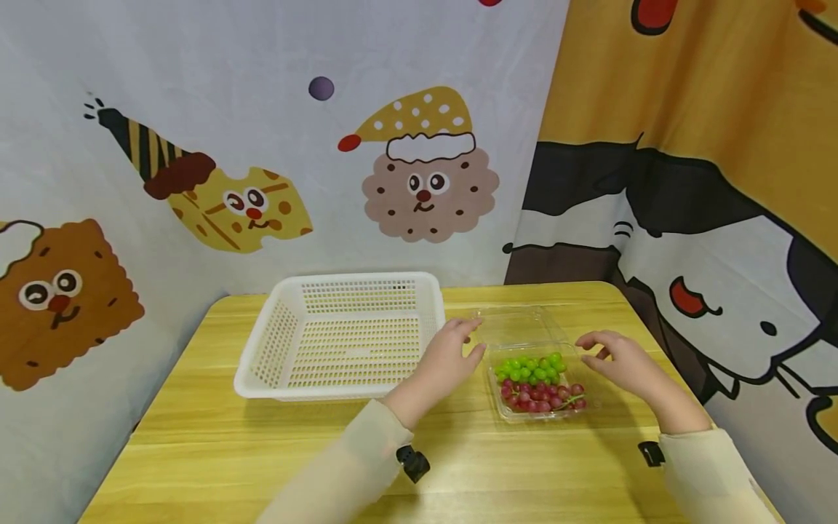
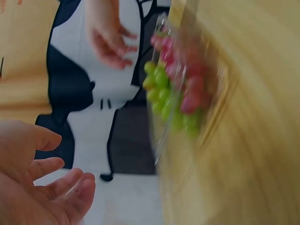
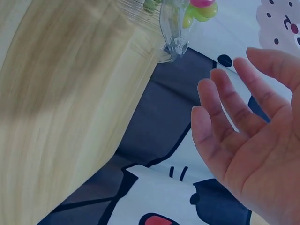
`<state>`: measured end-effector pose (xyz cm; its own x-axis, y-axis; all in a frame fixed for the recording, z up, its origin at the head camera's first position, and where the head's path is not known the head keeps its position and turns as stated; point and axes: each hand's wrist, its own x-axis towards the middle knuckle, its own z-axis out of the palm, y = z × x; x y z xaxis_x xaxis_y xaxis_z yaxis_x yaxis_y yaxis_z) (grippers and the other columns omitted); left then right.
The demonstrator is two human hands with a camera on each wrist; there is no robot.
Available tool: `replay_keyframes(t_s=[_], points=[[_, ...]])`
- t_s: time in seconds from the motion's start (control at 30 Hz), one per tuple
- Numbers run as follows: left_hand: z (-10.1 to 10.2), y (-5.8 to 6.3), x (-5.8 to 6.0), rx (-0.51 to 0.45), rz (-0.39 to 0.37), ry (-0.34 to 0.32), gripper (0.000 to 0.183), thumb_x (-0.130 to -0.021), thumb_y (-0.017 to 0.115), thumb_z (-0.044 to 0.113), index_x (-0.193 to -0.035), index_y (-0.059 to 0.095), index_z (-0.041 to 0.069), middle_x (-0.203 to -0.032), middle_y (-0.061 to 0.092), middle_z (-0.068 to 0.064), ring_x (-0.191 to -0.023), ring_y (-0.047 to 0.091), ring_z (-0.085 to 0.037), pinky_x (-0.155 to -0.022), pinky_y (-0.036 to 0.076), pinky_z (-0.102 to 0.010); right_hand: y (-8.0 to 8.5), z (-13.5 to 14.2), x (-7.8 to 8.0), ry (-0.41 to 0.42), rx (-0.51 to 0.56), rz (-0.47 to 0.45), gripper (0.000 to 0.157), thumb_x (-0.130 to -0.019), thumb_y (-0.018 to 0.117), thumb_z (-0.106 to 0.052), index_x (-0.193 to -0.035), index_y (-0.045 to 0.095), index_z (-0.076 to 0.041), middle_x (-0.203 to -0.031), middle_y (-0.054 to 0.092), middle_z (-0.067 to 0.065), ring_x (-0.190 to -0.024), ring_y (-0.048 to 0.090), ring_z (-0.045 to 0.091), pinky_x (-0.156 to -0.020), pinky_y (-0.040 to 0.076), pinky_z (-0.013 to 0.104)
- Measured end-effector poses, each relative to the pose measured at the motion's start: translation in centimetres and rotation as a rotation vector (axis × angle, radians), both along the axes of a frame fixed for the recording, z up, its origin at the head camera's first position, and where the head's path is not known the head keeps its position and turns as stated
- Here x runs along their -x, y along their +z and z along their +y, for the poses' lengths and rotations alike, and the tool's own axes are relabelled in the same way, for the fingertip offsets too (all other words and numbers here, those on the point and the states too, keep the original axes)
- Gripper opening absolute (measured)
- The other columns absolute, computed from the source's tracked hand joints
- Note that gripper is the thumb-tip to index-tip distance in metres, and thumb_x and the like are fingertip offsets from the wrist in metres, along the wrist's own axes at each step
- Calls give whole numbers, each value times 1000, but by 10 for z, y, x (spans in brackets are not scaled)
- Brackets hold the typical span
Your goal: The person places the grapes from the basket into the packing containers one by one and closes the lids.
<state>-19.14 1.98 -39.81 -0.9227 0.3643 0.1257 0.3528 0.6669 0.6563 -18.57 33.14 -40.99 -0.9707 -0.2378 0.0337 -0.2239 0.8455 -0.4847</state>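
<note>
A clear plastic box on the table holds green grapes at the back and red grapes in front. Its transparent lid is folded back behind it. My left hand hovers beside the box's left side, fingers loosely bent and holding nothing. Off the right side, my right hand is raised with relaxed fingers, also holding nothing. In the left wrist view, the green grapes and red grapes look blurred. The right wrist view shows the right palm with spread, gently curved fingers.
A white perforated plastic basket stands to the left of the box, near the table's back edge. The wooden table meets a cartoon-printed curtain behind and at the right. Black straps or devices show at both wrists.
</note>
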Motion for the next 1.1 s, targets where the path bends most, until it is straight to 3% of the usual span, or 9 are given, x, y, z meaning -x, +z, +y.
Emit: replay_keyframes(t_s=[0.2,0.33,0.47,0.57,0.8,0.9,1.0,1.07,1.1], points=[[23,-18,-8,-67,-160,-37,52,-94,59,27,-143,43,18,-131,52,-5,-93,59,-11,-71,49,-20,-2,0,13,-48,26,-44,32,-92,60,-14,-120,58,2,-111,60,24,-87,58,30,-67,50,39],[33,-28,-13,-96,-247,7,59,-92,61,24,-145,38,13,-132,49,-10,-78,56,-8,-65,48,-20,-4,-1,25,-71,18,-95,41,-94,58,-22,-126,53,2,-114,58,26,-92,58,36,-72,50,44],[40,-33,-18,-88,-292,68,66,-92,61,26,-148,31,7,-139,41,-16,-101,59,-21,-86,51,-30,-8,1,38,-70,6,-160,52,-96,54,-31,-132,47,5,-120,55,29,-102,55,43,-76,48,48],[43,-37,-22,-92,-336,107,70,-92,59,28,-149,26,3,-142,37,-20,-123,49,-31,-101,43,-39,-11,3,47,-61,18,-228,58,-97,51,-34,-135,42,9,-124,50,33,-107,52,46,-77,49,49],[46,-46,-23,-134,-407,144,65,-94,54,19,-146,24,-7,-144,32,-30,-131,38,-37,-106,36,-45,-16,2,64,-73,72,-464,65,-100,44,-34,-142,27,13,-136,36,38,-114,50,48,-84,49,54],[45,-53,-21,-179,-401,140,60,-93,52,12,-143,28,-11,-122,54,-26,-102,58,-29,-84,51,-35,-17,0,69,-79,78,-524,65,-100,42,-33,-142,24,14,-139,31,39,-117,47,50,-86,48,55],[46,-59,-18,-241,-399,139,55,-91,49,4,-141,32,-12,-87,58,-11,-65,49,-15,-56,42,-24,-17,-3,72,-90,87,-569,65,-101,41,-32,-142,23,15,-139,30,39,-118,46,50,-88,47,54],[47,-62,-17,-278,-394,151,52,-90,47,1,-140,35,-11,-85,58,-9,-57,41,-11,-50,36,-21,-17,-4,74,-99,104,-595,63,-101,41,-29,-142,23,15,-139,32,38,-119,45,50,-90,46,54],[47,-63,-17,-291,-390,159,52,-90,47,0,-140,36,-10,-98,62,-13,-60,42,-12,-52,37,-21,-17,-4,75,-106,116,-607,63,-101,41,-29,-142,23,15,-138,32,37,-119,45,49,-90,46,54]])
